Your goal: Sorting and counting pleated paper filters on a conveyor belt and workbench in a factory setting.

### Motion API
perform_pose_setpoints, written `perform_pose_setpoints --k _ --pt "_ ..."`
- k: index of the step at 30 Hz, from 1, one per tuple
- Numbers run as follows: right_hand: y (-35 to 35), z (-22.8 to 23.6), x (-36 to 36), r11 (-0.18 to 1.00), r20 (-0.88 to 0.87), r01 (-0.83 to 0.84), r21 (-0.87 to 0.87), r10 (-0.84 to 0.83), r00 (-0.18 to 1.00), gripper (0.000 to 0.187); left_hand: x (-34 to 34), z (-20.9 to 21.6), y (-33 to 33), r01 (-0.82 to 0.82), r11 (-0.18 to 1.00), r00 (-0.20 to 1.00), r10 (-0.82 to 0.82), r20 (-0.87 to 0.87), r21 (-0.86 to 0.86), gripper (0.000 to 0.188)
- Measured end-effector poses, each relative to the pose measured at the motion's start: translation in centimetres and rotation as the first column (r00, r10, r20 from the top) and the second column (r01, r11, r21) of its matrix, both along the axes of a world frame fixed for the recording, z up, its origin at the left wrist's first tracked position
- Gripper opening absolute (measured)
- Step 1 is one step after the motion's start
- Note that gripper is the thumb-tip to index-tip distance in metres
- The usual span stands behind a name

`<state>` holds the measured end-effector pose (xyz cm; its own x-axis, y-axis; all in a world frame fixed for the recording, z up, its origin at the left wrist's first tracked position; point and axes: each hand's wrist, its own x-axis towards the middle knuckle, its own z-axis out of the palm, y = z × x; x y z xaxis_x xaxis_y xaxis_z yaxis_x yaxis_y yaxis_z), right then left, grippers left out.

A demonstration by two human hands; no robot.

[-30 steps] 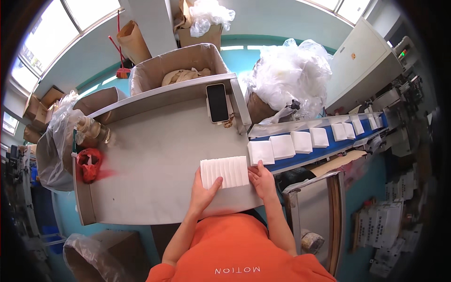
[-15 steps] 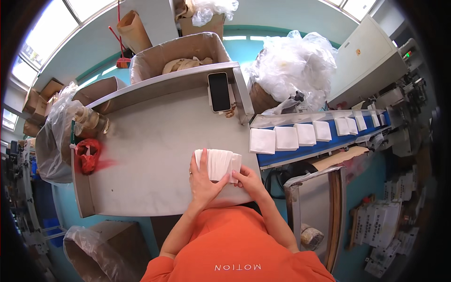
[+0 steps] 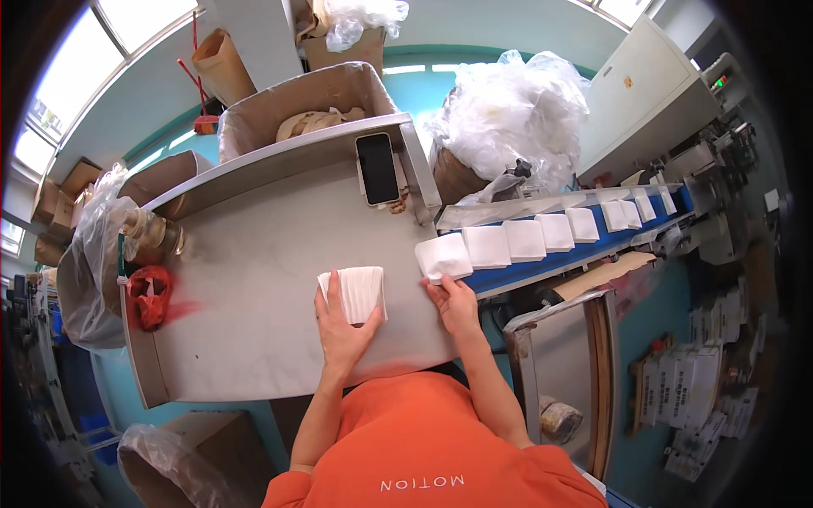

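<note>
Wrapped around a thick stack of folded white napkins [image 3: 360,292], my left hand [image 3: 345,334] holds it on edge on the metal table [image 3: 254,330]. My right hand [image 3: 453,300] pinches the near edge of a single folded napkin [image 3: 444,256] at the table's right side. That napkin is slightly crumpled and overhangs the end of a blue conveyor belt [image 3: 500,275]. Behind it, several more folded napkins [image 3: 527,240] lie in a row along the belt.
A smartphone [image 3: 377,169] lies by the table's raised far rim. At the left stand a glass jar [image 3: 152,230] and a red plastic bag [image 3: 149,296]. Beyond the rim is a lined cardboard box [image 3: 313,93], with a heap of clear plastic [image 3: 512,110] to its right.
My right hand has left the stack and moved right to the first napkin on the belt. My left hand and the stack have shifted left. The napkins have come further onto the table side.
</note>
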<state>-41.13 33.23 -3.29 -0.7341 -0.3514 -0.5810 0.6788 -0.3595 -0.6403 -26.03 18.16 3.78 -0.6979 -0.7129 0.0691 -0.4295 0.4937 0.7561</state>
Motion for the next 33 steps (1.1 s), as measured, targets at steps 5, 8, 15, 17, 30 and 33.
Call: perform_pose_setpoints --k 5,8,15,17,30,33 --pt "1.2 3.1 -0.5 0.908 -0.046 -0.300 0.294 0.326 0.944 0.049 -0.2 -0.3 0.1 0.155 0.974 0.987 -0.146 -0.061 0.163 0.090" --pt "-1.0 4.8 2.7 0.786 -0.452 -0.288 0.547 0.567 0.689 0.045 -1.1 -1.2 1.4 0.222 0.954 0.973 -0.202 -0.115 0.201 0.092" --pt "0.9 4.0 2.4 0.790 -0.100 -0.462 0.403 0.540 0.835 0.038 -2.0 -1.1 2.4 0.148 0.983 0.988 -0.142 -0.062 0.108 0.098" --pt "0.3 5.0 2.2 0.777 -0.142 -0.427 0.463 0.540 0.830 0.040 -2.1 -1.1 2.5 0.170 0.980 0.985 -0.164 -0.059 0.108 0.099" --pt "2.3 3.0 0.8 0.970 -0.074 -0.100 0.221 0.119 0.990 0.039 -2.5 -1.7 2.2 0.201 0.966 0.975 -0.181 -0.126 0.163 0.093" --pt "0.8 3.3 1.6 0.856 -0.331 -0.250 0.454 0.422 0.844 0.042 -2.9 -1.6 2.6 0.259 0.952 0.964 -0.244 -0.109 0.162 0.091"
